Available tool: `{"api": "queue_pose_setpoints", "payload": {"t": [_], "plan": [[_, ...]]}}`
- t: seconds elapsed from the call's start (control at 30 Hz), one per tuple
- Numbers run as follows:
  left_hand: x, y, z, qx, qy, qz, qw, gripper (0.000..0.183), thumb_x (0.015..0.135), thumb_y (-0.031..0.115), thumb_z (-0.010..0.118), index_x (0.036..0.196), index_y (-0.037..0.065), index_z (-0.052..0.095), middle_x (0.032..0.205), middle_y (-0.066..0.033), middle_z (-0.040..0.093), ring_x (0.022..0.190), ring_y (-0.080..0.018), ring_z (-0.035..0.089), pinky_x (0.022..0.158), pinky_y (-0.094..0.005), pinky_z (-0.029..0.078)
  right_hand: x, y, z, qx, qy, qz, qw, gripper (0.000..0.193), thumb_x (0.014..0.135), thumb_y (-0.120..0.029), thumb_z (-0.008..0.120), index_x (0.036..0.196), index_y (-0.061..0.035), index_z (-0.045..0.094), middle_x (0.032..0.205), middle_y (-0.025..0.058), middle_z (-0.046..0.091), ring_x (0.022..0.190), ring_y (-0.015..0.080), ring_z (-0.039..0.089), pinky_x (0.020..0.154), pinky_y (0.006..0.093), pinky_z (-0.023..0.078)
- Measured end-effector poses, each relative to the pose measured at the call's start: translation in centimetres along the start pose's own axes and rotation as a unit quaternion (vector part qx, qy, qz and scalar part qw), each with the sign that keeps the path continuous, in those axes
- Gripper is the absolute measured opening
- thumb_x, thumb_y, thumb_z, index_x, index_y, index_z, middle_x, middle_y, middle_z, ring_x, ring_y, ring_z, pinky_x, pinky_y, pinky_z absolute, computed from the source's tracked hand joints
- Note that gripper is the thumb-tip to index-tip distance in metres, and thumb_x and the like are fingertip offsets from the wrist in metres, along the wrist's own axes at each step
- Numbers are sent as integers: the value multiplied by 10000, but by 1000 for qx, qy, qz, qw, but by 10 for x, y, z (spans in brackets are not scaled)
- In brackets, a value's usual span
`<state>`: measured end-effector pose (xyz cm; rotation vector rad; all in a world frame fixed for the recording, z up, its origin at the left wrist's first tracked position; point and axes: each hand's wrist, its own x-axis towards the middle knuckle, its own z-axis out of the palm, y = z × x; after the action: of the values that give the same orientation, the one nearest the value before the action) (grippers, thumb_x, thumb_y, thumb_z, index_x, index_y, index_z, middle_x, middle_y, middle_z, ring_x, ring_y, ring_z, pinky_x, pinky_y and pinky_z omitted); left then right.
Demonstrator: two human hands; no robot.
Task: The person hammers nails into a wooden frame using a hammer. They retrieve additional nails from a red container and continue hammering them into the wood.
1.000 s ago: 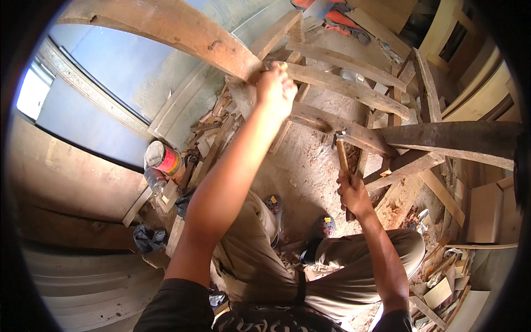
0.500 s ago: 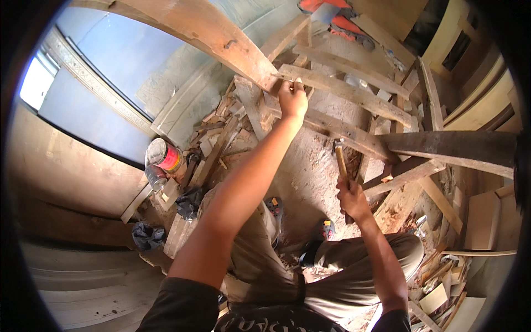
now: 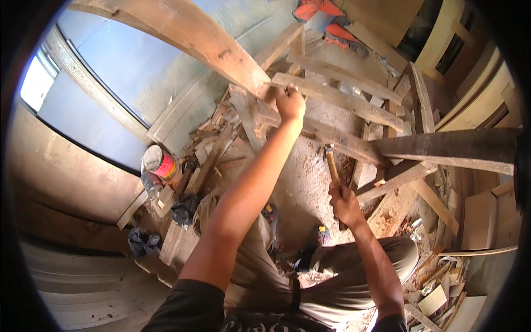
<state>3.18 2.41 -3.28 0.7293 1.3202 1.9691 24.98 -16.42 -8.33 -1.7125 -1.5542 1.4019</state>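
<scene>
My left hand (image 3: 290, 105) is closed at the joint where a thick wooden beam (image 3: 221, 52) meets the near end of a slat (image 3: 345, 99) of a rough wooden frame. Its fingers look pinched together; whatever small thing they may hold cannot be made out. My right hand (image 3: 345, 206) grips the wooden handle of a hammer (image 3: 333, 165), its metal head pointing up and away from me. The hammer head is apart from the wood, just on my side of the frame's lower rail (image 3: 348, 145).
A dark leg (image 3: 448, 148) of the frame juts right. Wood scraps (image 3: 221, 138) litter the floor at left, beside a paint can (image 3: 160, 161) and a black plastic bag (image 3: 145, 239). More offcuts (image 3: 434, 299) lie at lower right. Orange-and-dark cloth (image 3: 340, 30) is at the far end.
The view has shifted slightly, moving most things a little left. My left fingers have turned and curled in more at the joint. The hammer stays in my right hand, held low.
</scene>
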Motion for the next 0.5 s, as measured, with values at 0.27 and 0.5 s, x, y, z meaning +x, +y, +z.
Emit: {"api": "queue_pose_setpoints", "payload": {"t": [0.27,0.5], "plan": [[-3,-7,-16,-32,-8,-90,995,354,1031,402,513,985,63,605,707,25,498,518,-88,403,486,-227,375,-4,6,-6,-32,18,-14,999,478,1009,-435,519,899,25,589,607,62,540,471,170,544,458,342,446],[-9,62,13,-297,-19,-160,941,349,1055,395,433,786,176,471,607,74,395,473,-79,354,478,-255,323,2,25,-16,-7,30,-17,999,391,1020,-391,529,845,-42,536,567,-18,459,425,89,449,403,293,378]]}}
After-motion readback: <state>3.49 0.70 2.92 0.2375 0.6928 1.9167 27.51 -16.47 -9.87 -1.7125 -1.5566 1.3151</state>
